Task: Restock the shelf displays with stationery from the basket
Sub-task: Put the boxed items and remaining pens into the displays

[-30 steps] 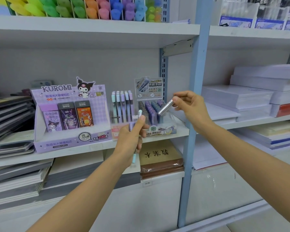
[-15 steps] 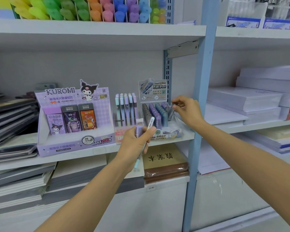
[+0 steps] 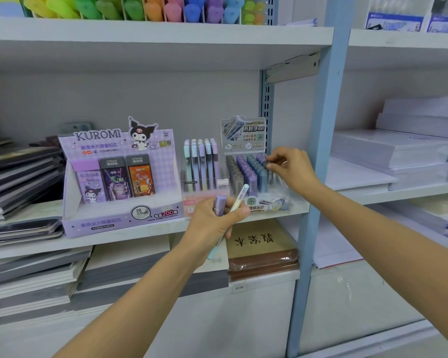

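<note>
Head view: we have both hands up at the middle shelf. Our right hand is at the 3 o'clock edge of the lead-tube display, its fingertips pinched on the top of a dark tube that stands upright in the rightmost row. We cannot tell whether that tube is fully seated.

Our left hand hovers just in front of the shelf edge, curled round two pieces of stock: a short purple tube and a pastel pen. The pen's long axis runs from 7 o'clock to 1 o'clock, with its mint end poking out below the palm.

We judge the pen belongs in the pen rack, which lies at about 11 o'clock from the left hand, between the Kuromi box and the tube display. Its pens stand upright, so ours must be tilted back towards 12 o'clock. The left hand is nearer. The basket is out of view.
</note>
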Available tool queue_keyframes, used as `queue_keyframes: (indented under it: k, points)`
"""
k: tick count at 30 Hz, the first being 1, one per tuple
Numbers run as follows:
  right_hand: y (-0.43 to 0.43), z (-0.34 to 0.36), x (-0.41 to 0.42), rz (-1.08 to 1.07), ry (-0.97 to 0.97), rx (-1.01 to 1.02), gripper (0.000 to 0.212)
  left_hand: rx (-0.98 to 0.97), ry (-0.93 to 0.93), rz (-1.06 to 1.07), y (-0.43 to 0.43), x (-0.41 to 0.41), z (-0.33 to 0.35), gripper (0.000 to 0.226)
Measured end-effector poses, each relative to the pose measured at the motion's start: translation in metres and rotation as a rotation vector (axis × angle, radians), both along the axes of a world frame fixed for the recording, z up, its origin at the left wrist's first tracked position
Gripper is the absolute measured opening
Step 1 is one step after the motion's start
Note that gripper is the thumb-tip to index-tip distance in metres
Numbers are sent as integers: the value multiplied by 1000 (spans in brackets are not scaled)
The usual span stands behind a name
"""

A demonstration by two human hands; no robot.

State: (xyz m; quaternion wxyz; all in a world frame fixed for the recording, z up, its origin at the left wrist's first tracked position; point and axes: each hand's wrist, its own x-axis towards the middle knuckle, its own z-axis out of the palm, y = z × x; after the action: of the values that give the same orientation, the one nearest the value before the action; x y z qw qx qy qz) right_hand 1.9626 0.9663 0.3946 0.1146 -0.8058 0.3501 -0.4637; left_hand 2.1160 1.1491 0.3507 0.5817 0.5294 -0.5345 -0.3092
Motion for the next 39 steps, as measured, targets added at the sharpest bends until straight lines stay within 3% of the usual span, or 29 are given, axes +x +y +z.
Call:
queue_keyframes:
  k: [8, 11, 14, 19, 26, 30, 34, 39]
  points:
    - [6, -4, -6, -66, 87, 0, 23, 58, -40, 11, 6, 2, -3, 21]
    - [29, -3, -10, 85, -50, 3, 15, 85, -117, -12, 8, 0, -3, 10]
    - [58, -2, -16, 256, -125, 88, 6, 119, -203, -9, 10, -4, 0, 14]
    - [94, -2, -29, 591, 88, 294, 21, 196, -414, 39, 10, -19, 6, 36]
    - [103, -7, -36, 655, 150, 266, 15, 221, -520, 46, 17, -31, 12, 37]
    - [96, -6, -47, 638, -88, 350, 11, 211, -314, 26, 19, -23, 12, 9]
    - [89, -8, -56, 618, -417, 408, 9, 216, 35, 75, 17, -17, 10, 13]
    - [95, -23, -55, 655, -430, 554, 16, 83, 445, 39, 13, -28, 15, 13]
